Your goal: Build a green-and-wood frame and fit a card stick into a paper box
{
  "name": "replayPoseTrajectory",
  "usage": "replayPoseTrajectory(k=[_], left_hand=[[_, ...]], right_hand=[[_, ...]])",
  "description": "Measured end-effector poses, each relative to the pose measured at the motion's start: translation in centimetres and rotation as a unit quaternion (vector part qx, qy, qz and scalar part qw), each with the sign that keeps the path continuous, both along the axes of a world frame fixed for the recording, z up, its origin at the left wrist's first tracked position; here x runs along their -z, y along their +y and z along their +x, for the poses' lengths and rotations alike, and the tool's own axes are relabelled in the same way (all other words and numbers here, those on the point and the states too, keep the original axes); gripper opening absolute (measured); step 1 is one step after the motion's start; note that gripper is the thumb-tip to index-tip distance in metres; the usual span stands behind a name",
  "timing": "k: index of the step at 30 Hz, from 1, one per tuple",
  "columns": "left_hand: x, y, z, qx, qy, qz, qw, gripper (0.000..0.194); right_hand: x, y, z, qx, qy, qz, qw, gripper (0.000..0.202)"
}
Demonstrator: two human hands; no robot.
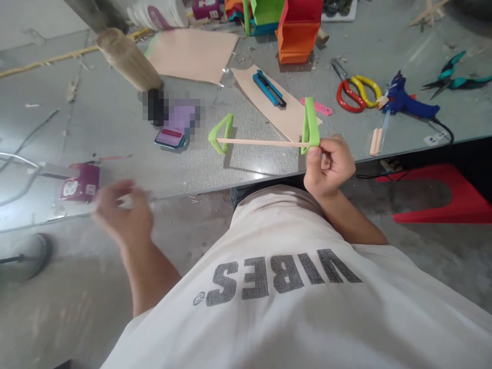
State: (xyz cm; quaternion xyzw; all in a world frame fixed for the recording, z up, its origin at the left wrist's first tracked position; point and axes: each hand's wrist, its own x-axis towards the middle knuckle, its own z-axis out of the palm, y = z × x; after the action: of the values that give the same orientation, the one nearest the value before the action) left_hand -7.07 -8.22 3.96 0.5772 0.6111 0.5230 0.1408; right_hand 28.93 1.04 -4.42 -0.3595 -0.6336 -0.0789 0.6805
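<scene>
Above the table's front edge, my right hand (330,164) pinches a green triangular frame (314,123) between thumb and fingers. A thin wooden stick (265,143) runs leftward from it to a second green triangular frame (222,134). My left hand (125,212) is at the front edge on the left, fingers bent and smeared by motion. Whether it holds anything is unclear. Closest to it lies a purple box (80,182). Behind the stick, a blue utility knife (269,88) rests on a thin wooden sheet (280,113).
Scissors (357,94), a blue glue gun (409,100) and pliers (453,79) lie at the right. A phone (171,136) sits left of centre, by a wooden cylinder (128,59). An orange folded piece (298,43) stands behind. Below the table is a red stool (442,195).
</scene>
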Motion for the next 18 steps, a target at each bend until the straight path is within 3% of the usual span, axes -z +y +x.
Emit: replayPoseTrajectory(k=[3,8,13,18], left_hand=[[2.3,2.2,3.5,0.005,-0.055,0.031,0.998,0.05],[5.5,5.1,7.1,0.038,-0.149,0.116,0.981,0.068],[5.7,5.7,8.4,0.042,-0.227,0.138,0.963,0.06],[5.1,5.2,9.4,0.019,-0.229,0.159,0.96,0.063]], right_hand=[[-0.5,-0.5,-0.2,-0.065,0.022,0.002,0.998,0.033],[-1.3,-1.3,0.2,-0.084,0.055,-0.013,0.995,0.036],[-1.6,-1.6,0.6,-0.107,0.09,-0.022,0.99,0.039],[-0.5,-1.2,0.7,-0.173,0.134,-0.068,0.973,0.03]])
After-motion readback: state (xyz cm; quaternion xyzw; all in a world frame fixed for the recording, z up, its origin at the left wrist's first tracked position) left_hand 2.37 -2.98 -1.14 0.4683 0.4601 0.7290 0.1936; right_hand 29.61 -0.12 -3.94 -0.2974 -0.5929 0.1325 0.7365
